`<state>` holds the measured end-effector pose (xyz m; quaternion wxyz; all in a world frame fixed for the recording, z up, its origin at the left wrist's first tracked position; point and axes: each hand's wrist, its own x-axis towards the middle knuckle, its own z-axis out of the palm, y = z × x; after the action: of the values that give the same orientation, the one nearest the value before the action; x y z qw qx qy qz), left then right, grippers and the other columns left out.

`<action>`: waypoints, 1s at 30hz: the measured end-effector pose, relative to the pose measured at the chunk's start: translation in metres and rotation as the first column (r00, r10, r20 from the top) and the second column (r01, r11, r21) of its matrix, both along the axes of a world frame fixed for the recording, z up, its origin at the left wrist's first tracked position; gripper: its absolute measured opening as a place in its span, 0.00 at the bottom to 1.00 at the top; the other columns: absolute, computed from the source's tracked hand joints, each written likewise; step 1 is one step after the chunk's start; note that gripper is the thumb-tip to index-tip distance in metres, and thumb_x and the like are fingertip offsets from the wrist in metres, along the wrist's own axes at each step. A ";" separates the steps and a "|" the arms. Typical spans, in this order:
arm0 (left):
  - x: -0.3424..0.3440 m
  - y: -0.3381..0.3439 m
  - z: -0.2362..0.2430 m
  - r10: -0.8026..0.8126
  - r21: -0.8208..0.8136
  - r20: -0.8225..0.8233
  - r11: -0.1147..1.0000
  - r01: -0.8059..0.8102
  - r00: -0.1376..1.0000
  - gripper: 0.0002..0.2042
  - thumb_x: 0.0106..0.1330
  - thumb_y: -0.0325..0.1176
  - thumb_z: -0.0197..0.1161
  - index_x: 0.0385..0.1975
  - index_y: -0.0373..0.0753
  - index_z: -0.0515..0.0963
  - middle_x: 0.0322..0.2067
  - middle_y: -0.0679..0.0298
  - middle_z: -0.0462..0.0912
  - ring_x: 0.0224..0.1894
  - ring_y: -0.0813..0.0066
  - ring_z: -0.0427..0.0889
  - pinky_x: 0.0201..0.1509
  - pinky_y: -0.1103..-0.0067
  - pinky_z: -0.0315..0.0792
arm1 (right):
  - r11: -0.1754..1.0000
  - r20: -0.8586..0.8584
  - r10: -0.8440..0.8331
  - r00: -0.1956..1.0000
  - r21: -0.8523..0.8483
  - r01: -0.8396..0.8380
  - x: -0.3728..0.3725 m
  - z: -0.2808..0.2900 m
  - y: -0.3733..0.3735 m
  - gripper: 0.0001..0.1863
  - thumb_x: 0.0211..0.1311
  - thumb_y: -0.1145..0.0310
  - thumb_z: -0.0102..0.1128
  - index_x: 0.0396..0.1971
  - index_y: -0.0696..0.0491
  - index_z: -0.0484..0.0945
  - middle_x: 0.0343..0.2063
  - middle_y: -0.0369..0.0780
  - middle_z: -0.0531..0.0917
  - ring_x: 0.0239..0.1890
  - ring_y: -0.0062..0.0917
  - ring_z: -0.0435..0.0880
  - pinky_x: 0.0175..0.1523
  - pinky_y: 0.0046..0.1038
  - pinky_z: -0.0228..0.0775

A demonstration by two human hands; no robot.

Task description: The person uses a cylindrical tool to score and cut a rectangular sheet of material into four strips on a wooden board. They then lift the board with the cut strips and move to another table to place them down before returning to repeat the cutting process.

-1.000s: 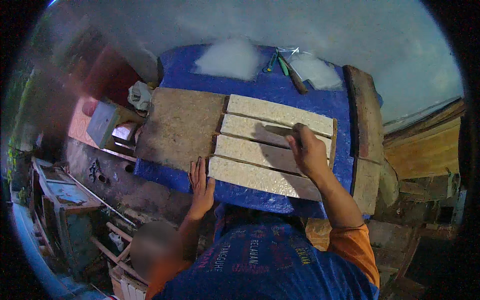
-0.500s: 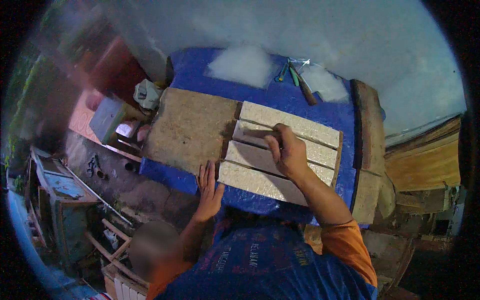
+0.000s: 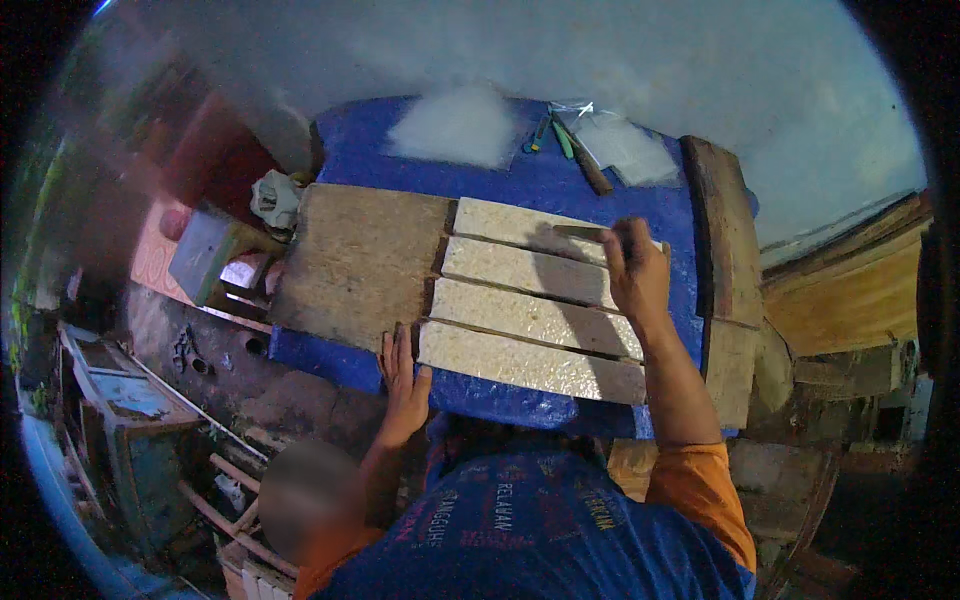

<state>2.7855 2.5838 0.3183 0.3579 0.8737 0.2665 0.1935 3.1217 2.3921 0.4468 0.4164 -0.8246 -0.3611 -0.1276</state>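
Several long pale, speckled slabs that look like tempeh [image 3: 520,353] lie side by side on the right part of a brown wooden board [image 3: 360,265]. My right hand [image 3: 640,272] is closed around a knife [image 3: 578,231], its blade pointing left over the farthest slab. The handle is hidden in my fist. My left hand [image 3: 405,388] is open, fingers stretched out, at the board's near edge beside the left end of the nearest slab. Its thumb is close to that slab's corner; whether it touches is hard to tell.
A blue sheet [image 3: 350,140] covers the table under the board. Clear plastic sheets [image 3: 455,130], a green-handled tool [image 3: 563,140] and a dark stick-like tool [image 3: 592,170] lie at the back. Wooden planks [image 3: 725,240] line the right edge. A crumpled white bag [image 3: 275,200] sits left.
My right hand with the knife has moved right and farther away, from over the second slab to the farthest one. My left hand stays at the board's near edge. The view has shifted slightly.
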 end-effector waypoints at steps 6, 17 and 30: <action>0.001 0.000 0.001 0.005 0.039 -0.012 0.999 -0.004 1.000 0.37 0.80 0.53 0.43 0.79 0.34 0.48 0.80 0.50 0.47 0.81 0.46 0.40 0.81 0.53 0.32 | 0.984 -0.121 -0.136 0.983 0.101 0.149 0.016 -0.006 -0.046 0.12 0.73 0.64 0.63 0.46 0.58 0.77 0.32 0.49 0.87 0.33 0.35 0.87 0.40 0.34 0.77; 0.006 -0.003 0.000 0.077 0.015 -0.064 0.997 -0.076 0.995 0.35 0.79 0.47 0.45 0.79 0.34 0.47 0.80 0.48 0.47 0.82 0.46 0.38 0.81 0.54 0.31 | 0.955 -0.074 -0.275 0.959 0.097 0.282 0.038 -0.016 -0.106 0.12 0.74 0.63 0.63 0.44 0.57 0.77 0.29 0.47 0.85 0.29 0.35 0.84 0.38 0.34 0.75; 0.006 -0.002 -0.007 0.094 0.056 -0.039 0.994 -0.091 0.995 0.36 0.80 0.50 0.43 0.79 0.33 0.47 0.80 0.48 0.48 0.82 0.45 0.39 0.81 0.52 0.32 | 0.895 -0.050 -0.405 0.913 0.182 0.407 0.042 -0.023 -0.160 0.13 0.73 0.65 0.63 0.47 0.58 0.79 0.33 0.49 0.85 0.34 0.38 0.85 0.43 0.37 0.77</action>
<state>2.7920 2.5815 0.3108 0.3194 0.8736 0.3087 0.1989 3.1636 2.2320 0.4243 0.4588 -0.8391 -0.1654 -0.2408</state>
